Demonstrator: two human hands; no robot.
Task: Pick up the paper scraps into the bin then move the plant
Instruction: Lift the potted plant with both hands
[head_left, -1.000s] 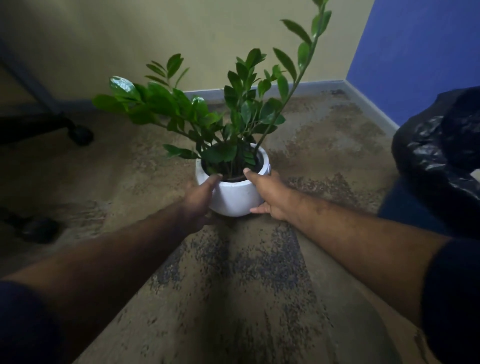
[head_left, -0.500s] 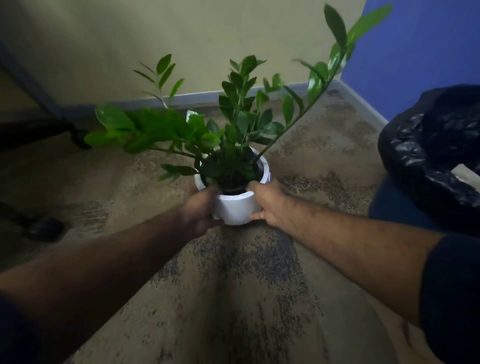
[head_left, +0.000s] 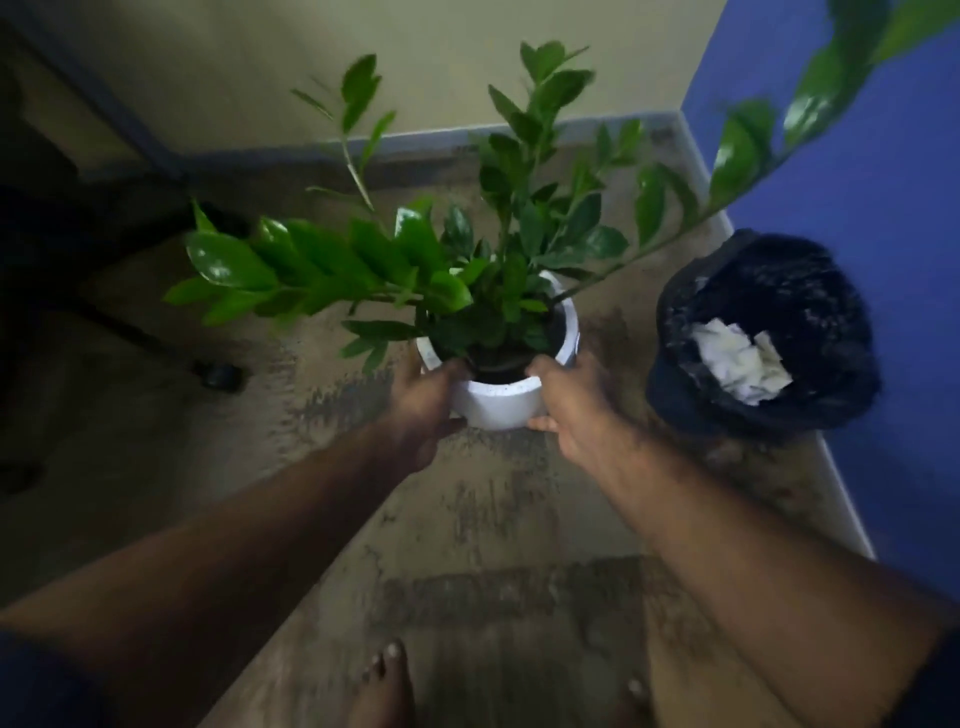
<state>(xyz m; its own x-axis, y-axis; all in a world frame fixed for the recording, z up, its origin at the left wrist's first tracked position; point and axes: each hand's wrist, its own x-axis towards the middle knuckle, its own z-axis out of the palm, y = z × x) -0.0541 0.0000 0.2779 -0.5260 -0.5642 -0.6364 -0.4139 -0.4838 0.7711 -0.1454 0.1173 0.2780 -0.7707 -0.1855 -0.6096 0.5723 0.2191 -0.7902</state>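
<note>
Left hand: we are gripping the left side of the pot with our left hand (head_left: 423, 410), thumb hooking over the rim, fingers wrapping round the wall.
Right hand: our right hand (head_left: 574, 410) is clasping the pot's right side, thumb lying on the rim, fingers curling behind and under.
Pot: the white pot (head_left: 498, 402) is sitting between our two hands, in the middle of the scene; whether it is touching the floor we cannot tell.
Plant: the plant (head_left: 467, 270) is standing upright in the pot, glossy stems spreading left and one long stem reaching to the far right.
Bin: the bin (head_left: 763, 332), lined with a black bag, is standing just right of the pot, near the blue wall (head_left: 857, 208).
Scraps: white paper scraps (head_left: 737, 361) are lying inside the bin.
Floor: the mottled floor (head_left: 493, 545) is stretching out under us, our bare foot (head_left: 382, 691) showing at the near edge.
Far side: a yellow wall (head_left: 415, 67) is meeting the blue one at the corner.
Left: a dark chair base with a caster (head_left: 221, 374) is standing well apart from the pot.
</note>
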